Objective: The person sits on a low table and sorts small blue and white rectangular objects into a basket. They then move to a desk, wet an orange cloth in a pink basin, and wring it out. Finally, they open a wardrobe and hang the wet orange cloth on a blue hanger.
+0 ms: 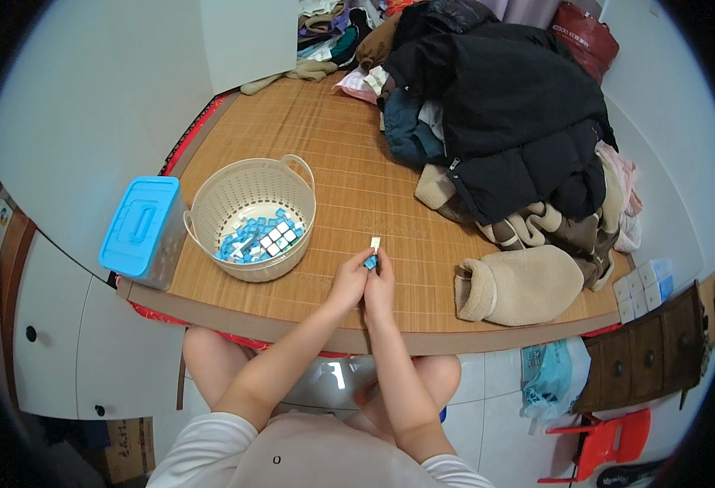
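My left hand (347,282) and my right hand (380,286) meet above the mat near its front edge. Their fingers are closed together on a small blue-and-white tile (375,242), whose white end sticks up past the fingertips. How many pieces lie between the fingers is hidden. To the left stands a cream, perforated two-handled basket (203,203). Inside it lies a heap of similar blue-and-white tiles (244,244), and on the heap several white squares (280,238) form a grid.
A clear box with a blue lid (142,224) stands left of the basket. Black jackets and other clothes (520,114) pile up on the right of the bamboo mat (357,187). A rolled beige fleece (520,285) lies nearer. A red stool (610,443) stands on the floor.
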`<state>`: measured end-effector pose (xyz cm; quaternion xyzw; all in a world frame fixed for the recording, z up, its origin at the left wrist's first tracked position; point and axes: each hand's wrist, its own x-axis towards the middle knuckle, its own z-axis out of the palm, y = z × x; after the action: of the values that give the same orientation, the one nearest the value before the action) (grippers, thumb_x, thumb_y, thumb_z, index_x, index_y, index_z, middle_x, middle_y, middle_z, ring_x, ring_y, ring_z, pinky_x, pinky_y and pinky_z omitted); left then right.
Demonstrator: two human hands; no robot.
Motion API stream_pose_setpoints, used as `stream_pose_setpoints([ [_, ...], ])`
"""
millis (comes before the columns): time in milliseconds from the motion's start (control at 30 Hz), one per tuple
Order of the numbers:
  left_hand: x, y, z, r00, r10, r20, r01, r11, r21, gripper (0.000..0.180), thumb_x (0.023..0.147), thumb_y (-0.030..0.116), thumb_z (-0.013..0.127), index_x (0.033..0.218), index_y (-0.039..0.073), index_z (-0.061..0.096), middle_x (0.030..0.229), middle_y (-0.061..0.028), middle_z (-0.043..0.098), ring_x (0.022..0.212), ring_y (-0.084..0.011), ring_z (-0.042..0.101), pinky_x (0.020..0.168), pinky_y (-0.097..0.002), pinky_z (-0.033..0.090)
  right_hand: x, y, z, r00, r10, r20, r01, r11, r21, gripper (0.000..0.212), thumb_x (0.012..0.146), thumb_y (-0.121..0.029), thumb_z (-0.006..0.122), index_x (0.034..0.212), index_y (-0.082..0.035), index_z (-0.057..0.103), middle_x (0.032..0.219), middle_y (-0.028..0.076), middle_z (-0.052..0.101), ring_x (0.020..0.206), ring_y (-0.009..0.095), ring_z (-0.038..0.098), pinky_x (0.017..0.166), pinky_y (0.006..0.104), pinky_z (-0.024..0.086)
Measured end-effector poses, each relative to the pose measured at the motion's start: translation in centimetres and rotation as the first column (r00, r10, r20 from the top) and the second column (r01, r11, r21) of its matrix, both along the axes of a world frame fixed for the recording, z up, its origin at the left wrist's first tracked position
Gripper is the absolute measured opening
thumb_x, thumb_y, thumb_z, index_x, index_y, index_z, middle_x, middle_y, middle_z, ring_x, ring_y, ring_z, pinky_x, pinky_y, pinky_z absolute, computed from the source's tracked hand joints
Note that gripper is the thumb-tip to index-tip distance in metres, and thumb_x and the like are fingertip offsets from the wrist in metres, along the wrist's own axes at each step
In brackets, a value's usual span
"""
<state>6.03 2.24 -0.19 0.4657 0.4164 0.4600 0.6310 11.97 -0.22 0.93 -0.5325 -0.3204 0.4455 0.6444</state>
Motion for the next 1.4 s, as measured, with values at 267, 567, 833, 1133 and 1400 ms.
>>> stream_pose_setpoints([
  [267, -1.0, -3.4, -0.2, 0.983, 0.044, 0.18, -0.037, 0.998, -0.043, 0.044, 0.083, -0.005, 0.033, 0.125, -0.007, 0.045, 0.12, -0.015, 0.052, 0.112, -0.0197, 0.05, 0.096, -0.0278, 0.039, -1.4, -2.9, 0.2, 1.0, -0.001, 0.03, 0.003, 0.998, -0.06, 0.044, 0.085, 0.003, 0.038, 0.129, 0.003, 0.042, 0.128, 0.016, 0.047, 0.116, 0.023, 0.047, 0.099, 0.0302, 0.036],
  [567, -2.1, -7.2, 1.6, 0.95, 0.092, 0.3, -0.076, 0.995, -0.064, 0.04, 0.088, -0.002, 0.034, 0.127, -0.007, 0.043, 0.121, -0.0143, 0.051, 0.107, -0.0169, 0.051, 0.092, -0.0256, 0.041, -3.1, -6.4, 1.9, 0.999, 0.011, -0.036, -0.01, 1.0, 0.021, 0.046, 0.084, 0.007, 0.036, 0.13, 0.004, 0.039, 0.132, 0.017, 0.043, 0.12, 0.024, 0.043, 0.101, 0.0306, 0.033],
  [833, -4.8, -8.9, 6.9, 0.945, 0.066, 0.319, -0.134, 0.971, 0.196, 0.046, 0.086, -0.007, 0.03, 0.132, -0.005, 0.037, 0.131, -0.0141, 0.043, 0.121, -0.0187, 0.043, 0.103, -0.0285, 0.034, -5.3, -8.0, 7.4, 0.992, 0.127, -0.012, -0.12, 0.961, 0.25, 0.051, 0.085, 0.01, 0.032, 0.135, 0.003, 0.033, 0.137, 0.015, 0.037, 0.123, 0.02, 0.04, 0.101, 0.0282, 0.033],
  [1133, -10.6, -9.2, 11.9, 0.948, 0.173, 0.267, -0.266, 0.892, 0.366, 0.047, 0.087, -0.005, 0.032, 0.134, -0.004, 0.034, 0.135, -0.0132, 0.039, 0.12, -0.0184, 0.043, 0.101, -0.0294, 0.036, -9.9, -7.5, 11.9, 0.944, 0.231, 0.237, -0.311, 0.862, 0.399, 0.053, 0.08, 0.008, 0.033, 0.133, 0.004, 0.036, 0.141, 0.016, 0.032, 0.134, 0.028, 0.026, 0.109, 0.0359, 0.021],
  [1400, -14.0, -8.5, 13.2, 0.879, 0.322, 0.352, -0.432, 0.85, 0.302, 0.042, 0.089, 0.0, 0.036, 0.13, -0.004, 0.04, 0.13, -0.0129, 0.045, 0.111, -0.0147, 0.049, 0.094, -0.0261, 0.039, -14.0, -5.7, 12.6, 0.909, 0.303, 0.286, -0.403, 0.816, 0.414, 0.049, 0.083, 0.005, 0.035, 0.132, 0.003, 0.038, 0.139, 0.016, 0.036, 0.134, 0.027, 0.026, 0.109, 0.0364, 0.02],
])
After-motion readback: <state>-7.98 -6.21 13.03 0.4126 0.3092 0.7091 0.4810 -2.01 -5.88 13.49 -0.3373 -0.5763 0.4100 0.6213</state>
